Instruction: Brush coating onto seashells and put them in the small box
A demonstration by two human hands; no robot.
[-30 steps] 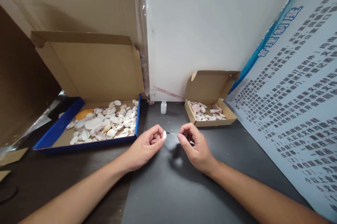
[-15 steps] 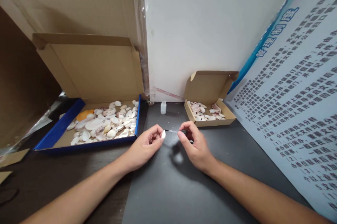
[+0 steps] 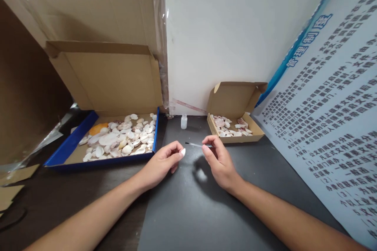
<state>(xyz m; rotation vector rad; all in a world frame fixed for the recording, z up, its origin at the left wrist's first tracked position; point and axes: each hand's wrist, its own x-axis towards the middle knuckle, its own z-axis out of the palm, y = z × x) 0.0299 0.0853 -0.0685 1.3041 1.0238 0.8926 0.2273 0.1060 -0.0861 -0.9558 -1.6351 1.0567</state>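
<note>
One counter (image 3: pixel 73 188), dark brown, partly covered by a dark grey mat (image 3: pixel 182 219) with small pale specks. One white panel (image 3: pixel 220 39) at the back; to its left, one tall cardboard sheet (image 3: pixel 103 7) with clear plastic (image 3: pixel 160 19) along its edge. One poster (image 3: pixel 338 105), pale, blue-bordered, printed in dark characters, on the right.

One large box (image 3: pixel 70 141), blue-sided, lid raised, on the left, holding many shells (image 3: pixel 118 137), white to brownish, and one orange piece (image 3: pixel 98 128). One small box (image 3: pixel 241 139), plain cardboard, lid raised, on the right, holding fewer shells. One small bottle (image 3: pixel 184 122), upright, uncapped, with whitish contents, between the boxes. Several cardboard scraps (image 3: pixel 19 174) at the far left.

One left hand (image 3: pixel 161 162), its grip pinching a small white shell (image 3: pixel 183 152) between thumb and finger, above the mat and nearer the wearer than the bottle. One right hand (image 3: pixel 219 162), its grip closed on a thin brush (image 3: pixel 194 144) with a clear handle and dark tip. Brush tip points left, near the white shell, with a visible gap between.

Concealed: part of the white shell, behind the left fingertips; the rear of the brush, behind the right-hand fingers. Cut off: both forearms, the poster and the cardboard sheet, at the picture's edges. Indistinct: the poster's smaller characters; a dark, cord-like item (image 3: pixel 16 221) at lower left.
</note>
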